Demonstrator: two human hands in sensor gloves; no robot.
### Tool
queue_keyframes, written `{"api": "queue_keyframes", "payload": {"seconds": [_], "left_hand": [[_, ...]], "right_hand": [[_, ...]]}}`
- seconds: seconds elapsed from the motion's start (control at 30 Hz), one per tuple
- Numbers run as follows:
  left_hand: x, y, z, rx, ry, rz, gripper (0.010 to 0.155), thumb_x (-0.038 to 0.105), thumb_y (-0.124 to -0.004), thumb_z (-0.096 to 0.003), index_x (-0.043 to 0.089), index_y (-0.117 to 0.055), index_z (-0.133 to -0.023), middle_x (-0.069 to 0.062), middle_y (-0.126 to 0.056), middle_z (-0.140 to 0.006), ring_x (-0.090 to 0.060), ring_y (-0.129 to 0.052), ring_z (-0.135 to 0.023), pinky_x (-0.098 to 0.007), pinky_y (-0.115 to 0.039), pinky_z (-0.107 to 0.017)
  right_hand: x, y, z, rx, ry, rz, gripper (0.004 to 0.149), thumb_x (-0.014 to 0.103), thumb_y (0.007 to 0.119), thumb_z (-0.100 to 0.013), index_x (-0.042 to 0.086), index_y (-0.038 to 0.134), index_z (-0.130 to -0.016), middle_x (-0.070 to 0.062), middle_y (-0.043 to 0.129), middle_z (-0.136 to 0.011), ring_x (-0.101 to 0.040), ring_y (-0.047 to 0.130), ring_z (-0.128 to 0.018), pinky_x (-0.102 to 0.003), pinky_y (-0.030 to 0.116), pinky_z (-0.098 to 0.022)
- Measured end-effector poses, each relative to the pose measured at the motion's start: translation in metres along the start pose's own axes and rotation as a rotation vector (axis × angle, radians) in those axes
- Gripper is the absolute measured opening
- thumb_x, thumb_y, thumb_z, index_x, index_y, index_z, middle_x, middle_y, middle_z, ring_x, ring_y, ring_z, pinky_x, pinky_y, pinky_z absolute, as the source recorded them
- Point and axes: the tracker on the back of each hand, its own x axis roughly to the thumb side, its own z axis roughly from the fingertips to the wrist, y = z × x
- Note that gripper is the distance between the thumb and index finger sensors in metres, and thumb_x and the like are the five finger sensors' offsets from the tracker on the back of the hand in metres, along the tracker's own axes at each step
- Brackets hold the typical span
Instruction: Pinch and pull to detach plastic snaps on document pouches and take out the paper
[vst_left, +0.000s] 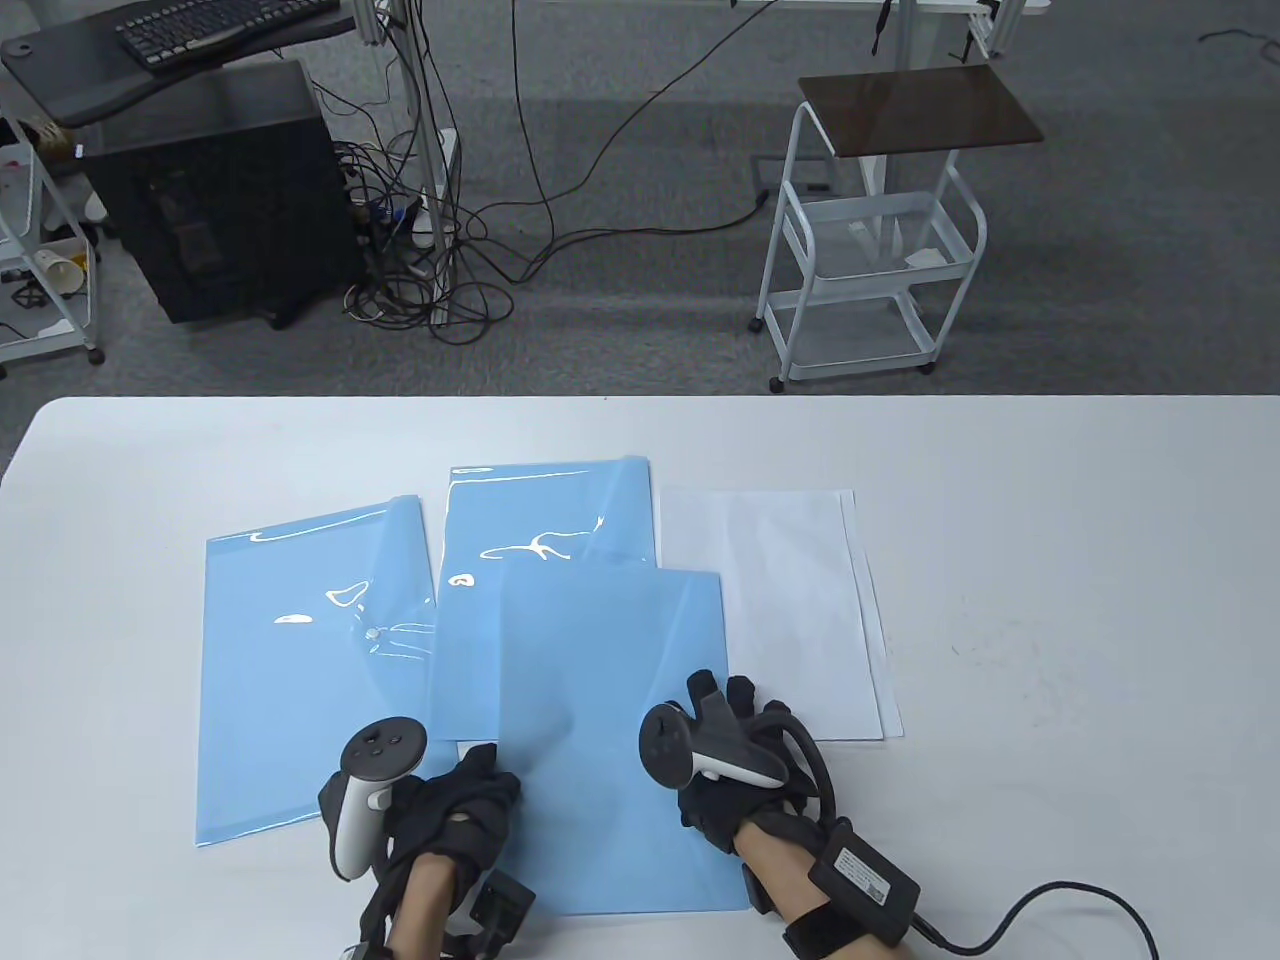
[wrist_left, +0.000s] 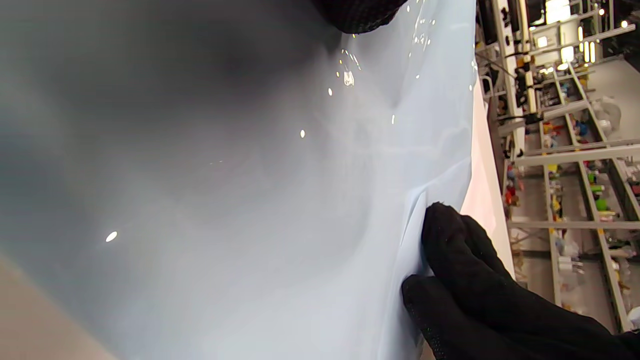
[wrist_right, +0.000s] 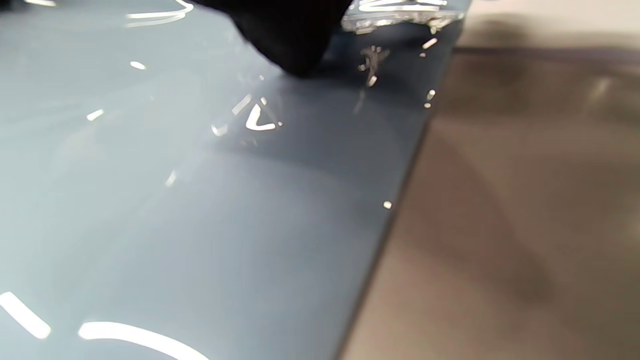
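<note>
Three light-blue document pouches lie on the white table (vst_left: 1050, 600). The left pouch (vst_left: 290, 690) has its flap folded open, with a clear snap (vst_left: 372, 633) showing. The back pouch (vst_left: 545, 520) is partly covered by the front pouch (vst_left: 610, 740). My left hand (vst_left: 470, 790) grips the front pouch's left edge, a fingertip (wrist_left: 357, 15) on the plastic. My right hand (vst_left: 725, 725) pinches its right edge (wrist_left: 435, 235), where a white sheet edge peeks out. A right fingertip (wrist_right: 290, 45) presses on the blue surface (wrist_right: 200, 210).
A stack of white paper (vst_left: 780, 610) lies just right of the pouches, beside my right hand. Beyond the table's far edge stand a white wire cart (vst_left: 870, 260), a black computer tower (vst_left: 220, 200) and tangled cables on the grey carpet.
</note>
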Motion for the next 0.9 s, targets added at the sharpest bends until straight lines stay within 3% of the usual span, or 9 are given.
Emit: {"api": "queue_keyframes", "payload": {"seconds": [0.2, 0.27, 0.37, 0.6, 0.9], "left_hand": [[0.001, -0.003, 0.003, 0.02, -0.007, -0.021, 0.049, 0.023, -0.063, -0.0577, 0.014, -0.053, -0.105, -0.005, -0.084, -0.095, -0.026, -0.102, -0.067, -0.04, -0.089, -0.048], [0.002, -0.003, 0.003, 0.029, -0.009, -0.031, 0.049, 0.023, -0.063, -0.0577, 0.014, -0.053, -0.105, -0.006, -0.084, -0.095, -0.026, -0.102, -0.067, -0.04, -0.089, -0.048], [0.002, -0.003, 0.003, 0.035, -0.008, -0.038, 0.049, 0.023, -0.063, -0.0576, 0.015, -0.053, -0.105, -0.005, -0.084, -0.095, -0.026, -0.102, -0.067, -0.039, -0.089, -0.048], [0.003, -0.003, 0.002, 0.034, -0.007, -0.04, 0.049, 0.023, -0.063, -0.0576, 0.014, -0.053, -0.105, -0.005, -0.084, -0.095, -0.026, -0.102, -0.066, -0.039, -0.089, -0.048], [0.004, -0.005, 0.005, 0.042, -0.017, -0.051, 0.051, 0.018, -0.063, -0.0565, 0.014, -0.051, -0.106, -0.008, -0.081, -0.097, -0.028, -0.1, -0.069, -0.041, -0.088, -0.049]], "right_hand": [[0.009, 0.0, 0.0, -0.015, -0.004, 0.075, 0.059, 0.026, 0.067, -0.059, 0.01, 0.04, -0.108, -0.026, 0.032, -0.125, -0.065, 0.036, -0.105, -0.087, 0.039, -0.062], [0.009, 0.001, 0.0, -0.013, 0.002, 0.017, 0.059, 0.026, 0.067, -0.059, 0.008, 0.039, -0.107, -0.027, 0.032, -0.124, -0.065, 0.035, -0.104, -0.086, 0.038, -0.062], [-0.001, -0.003, 0.002, -0.011, 0.023, 0.01, 0.061, 0.034, 0.067, -0.059, 0.016, 0.041, -0.111, -0.027, 0.022, -0.124, -0.065, 0.027, -0.104, -0.086, 0.034, -0.062], [-0.031, -0.018, 0.028, -0.209, 0.057, -0.084, 0.063, 0.039, 0.067, -0.058, 0.009, 0.054, -0.112, -0.033, 0.033, -0.122, -0.066, 0.031, -0.103, -0.087, 0.036, -0.061], [-0.083, -0.044, 0.078, -0.375, 0.136, -0.262, 0.081, 0.054, 0.07, -0.056, 0.011, 0.037, -0.117, -0.036, 0.03, -0.123, -0.07, 0.032, -0.102, -0.088, 0.039, -0.058]]}}
